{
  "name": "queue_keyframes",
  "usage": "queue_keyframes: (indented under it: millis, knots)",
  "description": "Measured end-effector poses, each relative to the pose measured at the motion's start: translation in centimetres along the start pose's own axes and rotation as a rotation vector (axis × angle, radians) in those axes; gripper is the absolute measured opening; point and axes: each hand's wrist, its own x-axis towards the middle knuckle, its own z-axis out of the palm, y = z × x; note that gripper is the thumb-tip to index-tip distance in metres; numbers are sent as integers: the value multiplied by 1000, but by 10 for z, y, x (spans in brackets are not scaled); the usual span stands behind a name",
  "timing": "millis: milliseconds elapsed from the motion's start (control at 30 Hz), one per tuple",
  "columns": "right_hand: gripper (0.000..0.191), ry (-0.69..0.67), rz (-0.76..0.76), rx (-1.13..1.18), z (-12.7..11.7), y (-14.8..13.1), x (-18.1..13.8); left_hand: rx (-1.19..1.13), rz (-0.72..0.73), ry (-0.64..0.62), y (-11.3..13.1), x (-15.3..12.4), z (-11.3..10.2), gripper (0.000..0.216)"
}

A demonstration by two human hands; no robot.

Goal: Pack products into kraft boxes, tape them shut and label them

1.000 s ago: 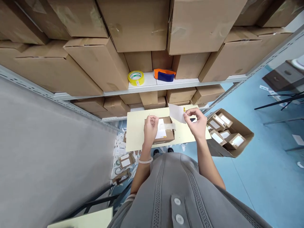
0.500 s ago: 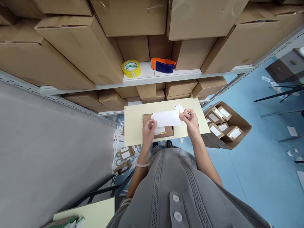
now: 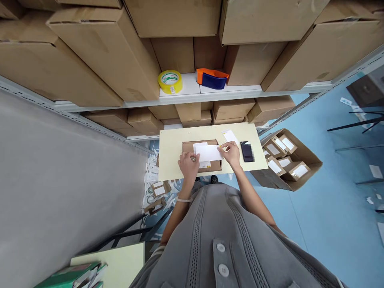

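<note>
A white label (image 3: 207, 153) with a small yellow mark lies stretched between my hands, low over a flat brown cardboard box (image 3: 215, 166) on the cream board. My right hand (image 3: 231, 155) pinches the label's right end. At its left end, my left hand (image 3: 189, 166) has its fingers curled on the label's edge, against the box. Other white labels show partly beneath the held one, on the box top. To the right of my right hand lies a black phone (image 3: 246, 152), and a loose white label (image 3: 229, 136) is just behind that hand.
A yellow tape roll (image 3: 170, 82) and an orange-and-blue tape dispenser (image 3: 212, 79) sit on the shelf ahead, among cardboard boxes. A large open carton (image 3: 312, 162) with several labelled boxes stands right of the board (image 3: 171, 138). Paper scraps (image 3: 150, 176) litter the floor at left.
Both hands have lowered the label onto or close to the box top, and my right hand has moved left. The phone beside it now shows. The view has shifted slightly.
</note>
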Motion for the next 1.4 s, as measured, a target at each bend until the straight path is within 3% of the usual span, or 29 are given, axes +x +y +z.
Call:
queue_keyframes:
  millis: [200, 400, 800, 1400]
  knots:
    - [12, 11, -34, -176, 11, 4, 3, 95, 22, -26, -3, 3, 10, 16]
    - [11, -6, -54, -192, 14, 7, 2, 174, 58, -10, -6, 2, 17, 18]
    - [14, -92, -13, -101, 10, -4, 4, 83, 28, -21, -13, 6, -5, 16]
    - [16, -156, 14, -90, 27, -4, 6, 83, 12, -70, -18, 10, -8, 19]
